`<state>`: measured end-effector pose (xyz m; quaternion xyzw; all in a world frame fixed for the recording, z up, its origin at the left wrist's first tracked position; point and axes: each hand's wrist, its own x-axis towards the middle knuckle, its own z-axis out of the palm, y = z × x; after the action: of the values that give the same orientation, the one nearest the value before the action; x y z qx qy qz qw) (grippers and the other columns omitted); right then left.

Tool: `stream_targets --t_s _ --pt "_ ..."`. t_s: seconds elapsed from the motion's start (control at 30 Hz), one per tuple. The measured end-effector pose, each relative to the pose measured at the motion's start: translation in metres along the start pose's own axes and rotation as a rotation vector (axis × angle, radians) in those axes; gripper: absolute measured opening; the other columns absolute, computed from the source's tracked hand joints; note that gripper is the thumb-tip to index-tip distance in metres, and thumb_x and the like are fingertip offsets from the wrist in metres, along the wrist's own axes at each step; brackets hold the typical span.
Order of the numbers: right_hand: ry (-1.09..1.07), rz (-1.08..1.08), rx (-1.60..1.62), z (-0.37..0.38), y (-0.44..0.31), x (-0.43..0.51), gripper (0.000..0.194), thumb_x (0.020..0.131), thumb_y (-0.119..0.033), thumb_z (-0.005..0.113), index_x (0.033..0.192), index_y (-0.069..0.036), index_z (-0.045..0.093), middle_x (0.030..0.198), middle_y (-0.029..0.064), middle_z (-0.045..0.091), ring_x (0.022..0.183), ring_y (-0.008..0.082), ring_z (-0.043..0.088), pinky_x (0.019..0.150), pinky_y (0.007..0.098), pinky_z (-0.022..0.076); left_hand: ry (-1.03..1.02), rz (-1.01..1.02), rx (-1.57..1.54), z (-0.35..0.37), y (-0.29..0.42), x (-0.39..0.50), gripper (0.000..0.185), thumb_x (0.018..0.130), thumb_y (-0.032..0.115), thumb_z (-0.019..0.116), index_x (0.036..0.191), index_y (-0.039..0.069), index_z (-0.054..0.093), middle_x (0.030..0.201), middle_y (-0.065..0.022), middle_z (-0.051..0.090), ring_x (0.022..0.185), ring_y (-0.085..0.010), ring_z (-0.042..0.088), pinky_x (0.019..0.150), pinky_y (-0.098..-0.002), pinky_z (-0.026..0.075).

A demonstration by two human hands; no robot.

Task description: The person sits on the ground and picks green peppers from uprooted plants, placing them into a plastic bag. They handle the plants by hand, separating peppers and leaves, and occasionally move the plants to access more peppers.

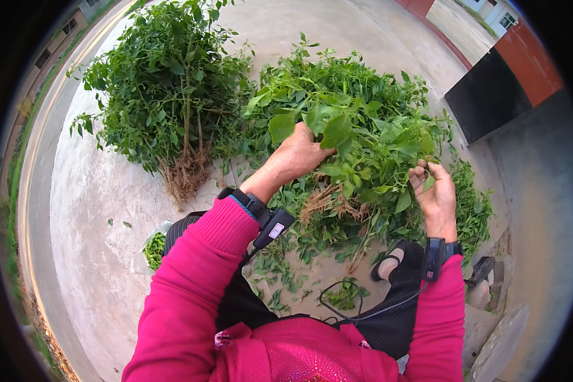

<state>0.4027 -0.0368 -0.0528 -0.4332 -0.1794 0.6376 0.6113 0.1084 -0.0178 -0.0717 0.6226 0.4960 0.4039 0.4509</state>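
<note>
My left hand (302, 152) is closed around the stem of a leafy green plant (336, 131), near the middle of the view. To its right, my right hand (434, 188) pinches a leaf or small shoot at the plant's edge, thumb and fingertips together. Beneath both hands spreads a heap of uprooted leafy plants (329, 79), with tangled brown roots (334, 203) showing below the held plant. At the left lies another thick bundle of uprooted plants (157, 81), its roots towards me.
A clear plastic bag of green pods or peppers (155, 250) sits beside my left leg. Loose leaves (281, 274) litter the concrete between my feet. A black cable (363, 317) loops near my lap. Stones (480, 293) and a black and red panel (489, 95) are at the right.
</note>
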Motion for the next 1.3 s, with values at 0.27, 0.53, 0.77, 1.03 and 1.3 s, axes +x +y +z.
stream_targets --t_s 0.27,0.53,0.77,1.03,1.3 --pt "-0.161 -0.627 -1.309 0.035 0.015 -0.027 0.015 0.085 -0.004 0.053 0.096 0.001 0.062 0.079 0.0069 0.065 0.066 0.0106 0.057 0.063 0.0253 0.0469 -0.270 0.163 0.173 0.026 -0.003 -0.004 0.030 0.082 0.012 0.063 0.110 0.001 0.058 0.104 -0.0127 0.063 0.083 -0.0185 0.058 0.077 -0.0324 0.048" --pt "-0.468 -0.707 -0.653 0.071 -0.006 -0.055 0.016 0.092 -0.003 0.048 0.101 0.002 0.061 0.092 0.0054 0.064 0.087 0.0127 0.060 0.083 0.0273 0.0472 -0.343 0.386 0.181 0.071 0.019 -0.035 0.035 0.072 0.010 0.065 0.107 0.007 0.060 0.095 -0.0145 0.064 0.087 -0.0337 0.062 0.074 -0.0387 0.051" --pt "-0.685 -0.285 -1.417 0.066 -0.019 -0.058 0.014 0.084 -0.004 0.055 0.096 0.002 0.060 0.082 0.0028 0.061 0.068 0.0072 0.055 0.062 0.0212 0.0463 -0.398 0.357 -0.004 0.069 0.023 -0.037 0.032 0.066 0.011 0.068 0.096 0.004 0.060 0.085 -0.0156 0.063 0.084 -0.0381 0.061 0.071 -0.0439 0.049" --pt "-0.823 -0.315 -1.539 0.059 -0.018 -0.054 0.018 0.070 -0.005 0.062 0.084 0.004 0.058 0.077 0.0140 0.059 0.071 0.0269 0.060 0.066 0.0370 0.0469 -0.401 0.229 0.109 0.069 0.031 -0.041 0.020 0.077 0.011 0.065 0.093 -0.001 0.061 0.082 -0.0172 0.065 0.077 -0.0315 0.063 0.071 -0.0376 0.050" --pt "-0.846 -0.585 -1.691 0.054 -0.007 -0.051 0.014 0.066 0.000 0.060 0.079 0.003 0.059 0.090 0.0135 0.057 0.081 0.0332 0.057 0.072 0.0401 0.0468 -0.398 0.145 0.034 0.068 0.027 -0.036 0.020 0.079 0.011 0.065 0.094 -0.003 0.061 0.080 -0.0129 0.066 0.073 -0.0188 0.062 0.070 -0.0332 0.050"
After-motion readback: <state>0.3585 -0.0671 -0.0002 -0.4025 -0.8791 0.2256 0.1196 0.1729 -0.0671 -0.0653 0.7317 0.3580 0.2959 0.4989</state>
